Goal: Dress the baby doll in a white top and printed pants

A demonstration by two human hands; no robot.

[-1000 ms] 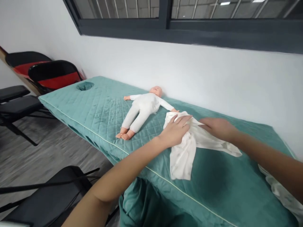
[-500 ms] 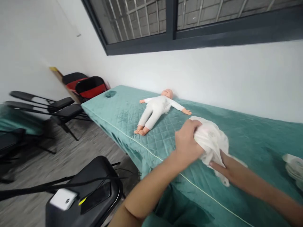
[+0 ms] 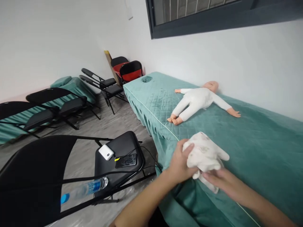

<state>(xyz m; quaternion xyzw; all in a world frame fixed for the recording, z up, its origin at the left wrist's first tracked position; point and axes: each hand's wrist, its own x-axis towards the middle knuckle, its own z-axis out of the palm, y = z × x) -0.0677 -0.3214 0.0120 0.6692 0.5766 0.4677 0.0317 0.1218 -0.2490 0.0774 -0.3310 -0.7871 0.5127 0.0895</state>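
Note:
A bunched white baby garment point(image 3: 204, 154) sits at the near edge of a teal quilted massage table point(image 3: 248, 145). My left hand point(image 3: 181, 164) is closed round its left side. My right hand point(image 3: 222, 182) presses on the garment's lower part from the right, fingers gathered on the cloth. A baby doll in a white sleepsuit point(image 3: 201, 101) lies on its back farther along the table, next to the white wall, apart from both hands.
A black folding chair point(image 3: 120, 154) beside the table carries a white power bank point(image 3: 106, 152), a phone point(image 3: 125, 160) and a cable. A water bottle point(image 3: 85, 189) lies on a nearer chair. More black chairs and a second teal table point(image 3: 68, 85) stand to the left.
The garment went from spread flat to bunched in both hands and came toward the table's near edge. The view swung left, so the chairs show and the doll sits farther right.

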